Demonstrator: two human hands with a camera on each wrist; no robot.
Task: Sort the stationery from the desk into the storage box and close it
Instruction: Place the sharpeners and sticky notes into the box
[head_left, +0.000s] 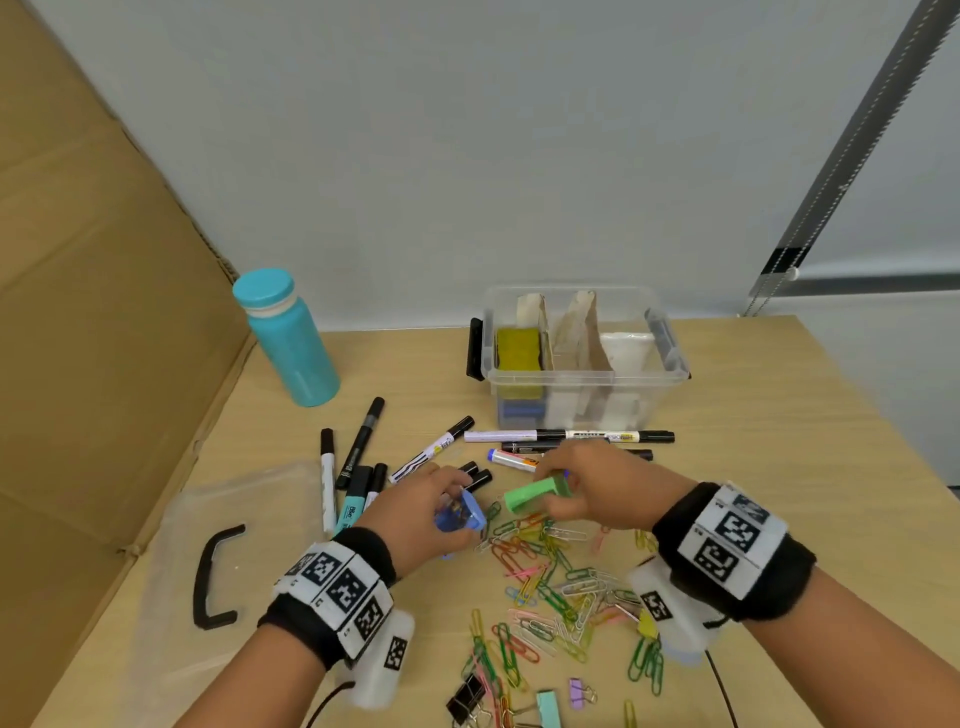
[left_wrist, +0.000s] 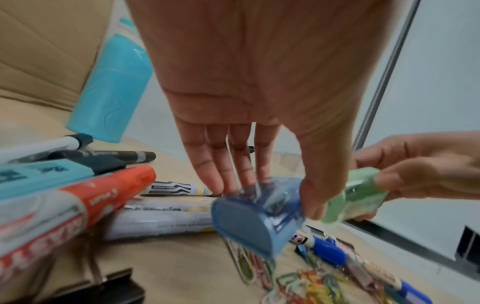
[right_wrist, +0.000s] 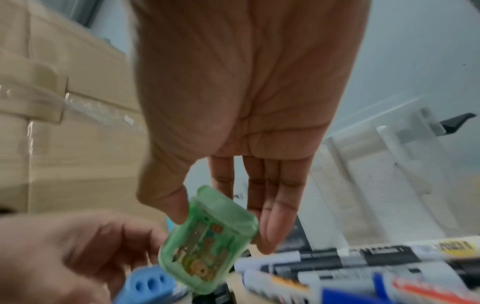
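Note:
My left hand (head_left: 441, 501) pinches a blue pencil sharpener (head_left: 462, 514) (left_wrist: 257, 216) between thumb and fingers, just above the desk. Beside it my right hand (head_left: 587, 488) pinches a green pencil sharpener (head_left: 537, 493) (right_wrist: 207, 240) the same way. Both sharpeners hang over a heap of coloured paper clips (head_left: 561, 587). Markers (head_left: 358, 457) lie scattered to the left and behind the hands. The clear storage box (head_left: 670, 358) stands open at the back, with cardboard dividers and a yellow sponge inside. Its clear lid (head_left: 228, 561) with a black handle lies flat at the left.
A turquoise bottle (head_left: 288, 338) stands at the back left. A large cardboard sheet (head_left: 93, 312) leans along the left side. Binder clips (head_left: 467, 696) lie near the front edge. The wooden desk (head_left: 805, 441) is bare at the right.

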